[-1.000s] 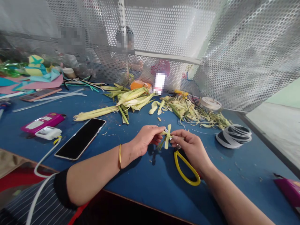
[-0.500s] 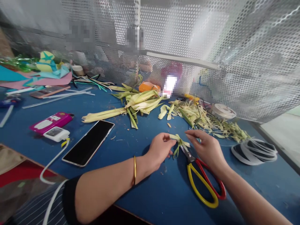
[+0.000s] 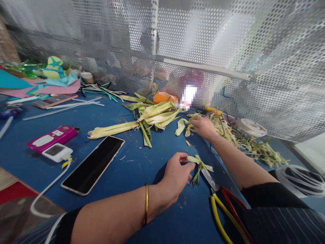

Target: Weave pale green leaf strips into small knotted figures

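My left hand [image 3: 177, 174] pinches a small knotted bundle of pale green leaf strips [image 3: 200, 165] low over the blue table [image 3: 142, 156]. My right hand [image 3: 203, 126] is stretched forward to the heap of cut leaf scraps [image 3: 228, 130], its fingers curled onto a short leaf piece [image 3: 187, 126]. Yellow and red handled scissors [image 3: 223, 203] lie on the table under my right forearm, blades pointing toward the bundle.
Long corn-husk leaves [image 3: 142, 118] lie mid-table. A black phone [image 3: 93, 164], a pink case [image 3: 52, 137] and a white charger [image 3: 57, 152] with cable sit at the left. A roll of black-white tape [image 3: 301, 178] is at the right. A perforated metal screen [image 3: 228, 51] closes the back.
My right hand let go of the small bundle and reached forward to the scrap heap. My left hand kept the bundle and lowered it slightly.
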Demonstrator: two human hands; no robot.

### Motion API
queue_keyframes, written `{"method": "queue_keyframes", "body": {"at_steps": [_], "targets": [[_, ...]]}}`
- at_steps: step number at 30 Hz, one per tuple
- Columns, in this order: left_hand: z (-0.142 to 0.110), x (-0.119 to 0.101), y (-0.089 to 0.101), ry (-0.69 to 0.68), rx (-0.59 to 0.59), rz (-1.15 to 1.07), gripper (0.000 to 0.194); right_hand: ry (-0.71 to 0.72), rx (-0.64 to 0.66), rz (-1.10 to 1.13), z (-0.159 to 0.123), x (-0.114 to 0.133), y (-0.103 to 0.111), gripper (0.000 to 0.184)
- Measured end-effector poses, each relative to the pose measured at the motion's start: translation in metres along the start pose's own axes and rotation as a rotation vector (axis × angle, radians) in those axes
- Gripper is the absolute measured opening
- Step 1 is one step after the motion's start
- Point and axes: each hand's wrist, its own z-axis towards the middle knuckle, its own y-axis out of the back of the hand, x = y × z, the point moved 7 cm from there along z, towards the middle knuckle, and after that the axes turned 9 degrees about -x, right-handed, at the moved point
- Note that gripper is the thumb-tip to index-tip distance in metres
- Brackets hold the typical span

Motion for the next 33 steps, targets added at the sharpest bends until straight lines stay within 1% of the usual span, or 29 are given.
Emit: {"method": "queue_keyframes", "body": {"at_steps": [3,6,9,11,12,14,16,18,22,26,29,33], "targets": [[0.002,0.003,-0.001,-0.001,0.000,-0.006,0.028,0.039,-0.010,0.015,0.006,0.000,-0.004,0.032],[0.003,0.004,-0.001,0.004,-0.005,-0.013,0.028,0.055,-0.049,0.007,0.007,0.001,-0.002,0.025],[0.003,0.002,0.000,0.004,-0.012,-0.015,0.028,0.047,-0.094,-0.004,0.004,0.000,0.004,0.021],[0.003,0.001,0.000,-0.009,-0.017,-0.013,0.028,0.026,-0.138,-0.013,0.001,-0.002,0.012,0.020],[0.004,0.000,0.001,-0.015,-0.019,-0.012,0.027,0.017,-0.178,-0.010,-0.002,-0.003,0.019,0.019],[0.005,-0.001,0.001,-0.026,-0.019,-0.014,0.027,0.024,-0.302,0.016,-0.008,-0.002,0.036,0.019],[0.006,0.000,0.000,-0.031,-0.015,-0.017,0.027,0.062,-0.460,0.058,-0.019,0.004,0.057,0.017],[0.007,0.000,0.001,-0.036,-0.014,-0.018,0.027,0.105,-0.575,0.078,-0.032,0.013,0.077,0.015],[0.007,-0.001,0.001,-0.048,-0.011,-0.025,0.027,0.138,-0.673,0.032,-0.058,0.033,0.110,0.012],[0.007,-0.003,0.003,-0.042,-0.018,-0.026,0.026,0.170,-0.812,-0.046,-0.081,0.053,0.141,0.020],[0.006,-0.005,0.003,-0.040,-0.020,-0.016,0.027,0.155,-0.876,-0.039,-0.090,0.062,0.156,0.023],[0.002,-0.008,0.004,-0.039,-0.018,0.004,0.024,0.143,-0.912,-0.024,-0.093,0.070,0.166,0.025]]}}
